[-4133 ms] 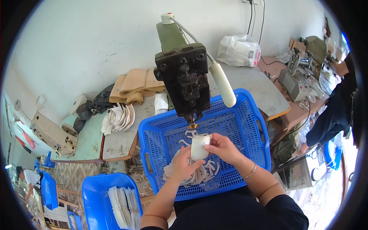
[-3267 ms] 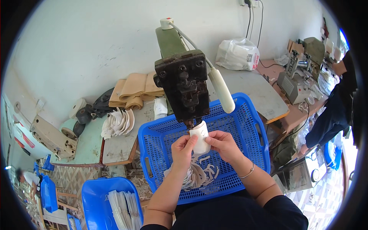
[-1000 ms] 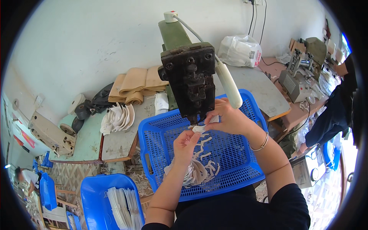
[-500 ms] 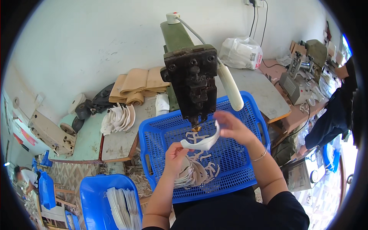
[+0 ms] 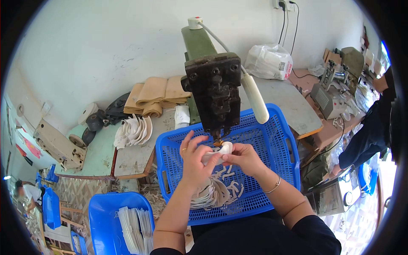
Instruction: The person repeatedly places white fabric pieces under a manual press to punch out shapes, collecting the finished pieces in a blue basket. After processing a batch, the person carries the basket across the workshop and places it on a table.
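Note:
My left hand (image 5: 197,157) and my right hand (image 5: 245,160) both hold a curved white piece of stiff sheet (image 5: 227,148) at the small brass-coloured tip (image 5: 218,143) under a machine. Left thumb and index finger pinch its left side, with the other fingers raised; the right fingers close on its right end. The machine's black head (image 5: 216,91) hangs just above. Below my hands is a blue slatted basket (image 5: 294,170). In it lie a stack of similar curved pieces (image 5: 210,194) and loose off-white strips (image 5: 235,187).
Left, a blue tub (image 5: 100,212) holds stacked white pieces (image 5: 132,229). White curved pieces (image 5: 134,131) and tan rolled sheets (image 5: 155,95) lie on the bench. A white lever-like handle (image 5: 256,100) hangs right of the machine. Another person's dark sleeve (image 5: 363,134) shows far right.
Both hands have drawn closer together and brought the white piece to the brass tip. My left hand rose and its fingers spread; my right hand came down and left onto the piece.

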Demonstrator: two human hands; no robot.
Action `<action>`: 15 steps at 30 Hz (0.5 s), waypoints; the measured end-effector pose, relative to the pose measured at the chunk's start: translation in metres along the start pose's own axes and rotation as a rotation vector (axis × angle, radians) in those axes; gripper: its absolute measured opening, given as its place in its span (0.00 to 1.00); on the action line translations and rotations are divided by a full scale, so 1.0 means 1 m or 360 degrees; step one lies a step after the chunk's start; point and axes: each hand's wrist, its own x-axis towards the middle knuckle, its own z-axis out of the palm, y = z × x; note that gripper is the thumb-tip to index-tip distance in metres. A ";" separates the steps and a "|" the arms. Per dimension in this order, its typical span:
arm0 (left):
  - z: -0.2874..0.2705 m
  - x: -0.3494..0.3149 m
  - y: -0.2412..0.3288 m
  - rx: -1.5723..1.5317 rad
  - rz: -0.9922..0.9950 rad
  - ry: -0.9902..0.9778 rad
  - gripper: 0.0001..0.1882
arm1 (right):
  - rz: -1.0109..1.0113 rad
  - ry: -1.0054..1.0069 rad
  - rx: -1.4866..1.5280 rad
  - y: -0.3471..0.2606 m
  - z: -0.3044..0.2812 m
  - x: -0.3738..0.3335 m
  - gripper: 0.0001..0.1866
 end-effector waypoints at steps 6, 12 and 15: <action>-0.013 0.026 -0.008 0.0001 0.0044 -0.0150 0.10 | 0.0095 -0.0009 0.0491 0.003 0.015 0.005 0.07; -0.020 0.033 -0.014 -0.0080 0.0015 -0.0207 0.09 | 0.0018 -0.0011 0.0594 0.009 0.024 0.009 0.06; -0.023 0.033 -0.015 -0.0121 -0.0033 -0.0225 0.09 | 0.0017 -0.0002 0.0593 0.011 0.028 0.010 0.06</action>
